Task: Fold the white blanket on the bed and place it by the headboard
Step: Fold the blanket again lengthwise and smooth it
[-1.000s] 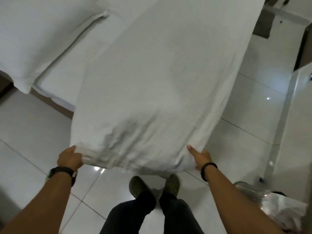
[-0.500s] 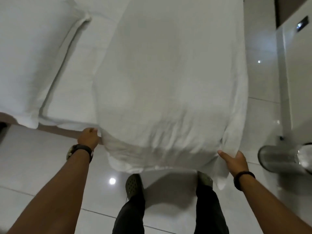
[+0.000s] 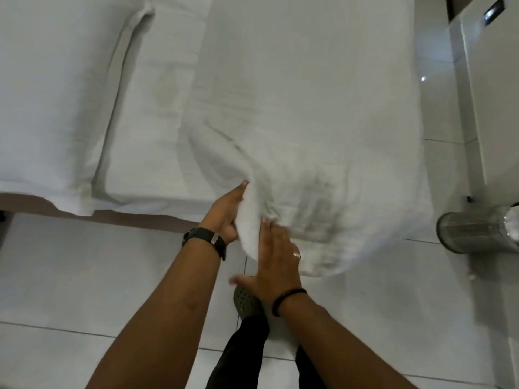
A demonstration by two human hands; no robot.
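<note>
The white blanket [image 3: 314,113] lies lengthwise over the right part of the bed [image 3: 157,153], its near end hanging past the bed's edge above the floor. My left hand [image 3: 224,214] grips a bunched corner of that near end. My right hand [image 3: 276,254] lies flat against the same bunch from the right, fingers stretched out and blurred, thumb spread below. The two hands are almost touching. The headboard is out of view.
A white pillow [image 3: 53,94] lies on the bed at the left. A metal mesh bin [image 3: 474,234] stands on the tiled floor at the right, beside a white cabinet [image 3: 494,102]. My feet and dark trousers [image 3: 247,332] are below the hands.
My hands held the blanket's two near corners wide apart; now the right hand has swung left to meet the left hand, bringing the corners together. The blanket's near end has bunched up.
</note>
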